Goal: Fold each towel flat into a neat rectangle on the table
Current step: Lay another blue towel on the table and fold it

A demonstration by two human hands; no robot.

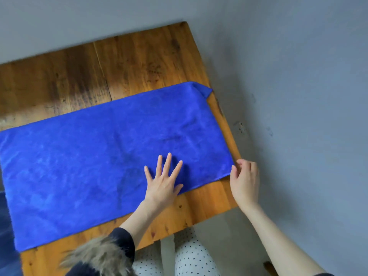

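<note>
From the head view we see a blue towel (103,152) spread long and flat across the wooden table (127,62), its far right corner at 1 o'clock hanging over the table's edge. Our left hand (162,183) lies palm down on the towel near its front edge, fingers straight and spread, gripping nothing. At 4 o'clock our right hand (245,181) touches the towel's near right corner with curled fingers; we cannot tell whether it pinches the cloth.
</note>
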